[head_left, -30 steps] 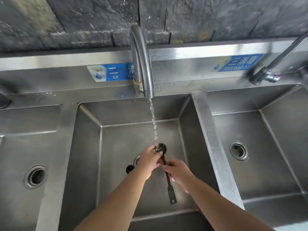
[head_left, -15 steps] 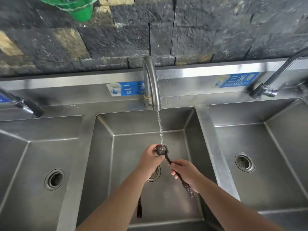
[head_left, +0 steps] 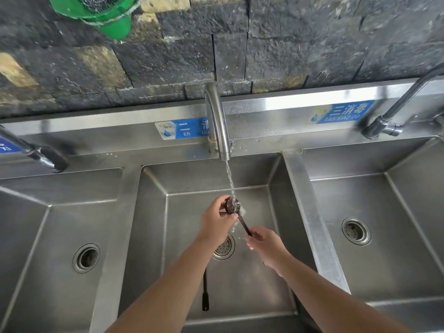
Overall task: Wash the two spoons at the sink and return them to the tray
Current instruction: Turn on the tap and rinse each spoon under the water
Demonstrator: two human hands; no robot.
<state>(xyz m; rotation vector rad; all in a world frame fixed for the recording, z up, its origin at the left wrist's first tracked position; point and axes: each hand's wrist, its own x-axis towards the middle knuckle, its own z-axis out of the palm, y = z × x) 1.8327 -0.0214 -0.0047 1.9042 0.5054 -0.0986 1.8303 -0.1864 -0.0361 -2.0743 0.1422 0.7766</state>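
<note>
A dark spoon (head_left: 242,221) is held over the middle basin (head_left: 153,236) under running water from the centre tap (head_left: 217,121). My right hand (head_left: 266,246) grips its handle. My left hand (head_left: 216,219) wraps its fingers around the bowl of the spoon, where the stream lands. A second dark spoon (head_left: 205,292) lies on the basin floor below my left forearm; only its handle shows, the bowl end is hidden by my arm. No tray is in view.
A round drain (head_left: 224,248) sits in the middle basin under my hands. Left basin (head_left: 48,227) and right basin (head_left: 396,224) each have a drain. Taps stand at far left (head_left: 40,156) and right (head_left: 384,127). A green container (head_left: 101,13) hangs on the stone wall.
The view has tilted up, showing more wall and the green container. The held spoon has turned from pointing toward me to slanting right. Both hands stay on it under the stream.
</note>
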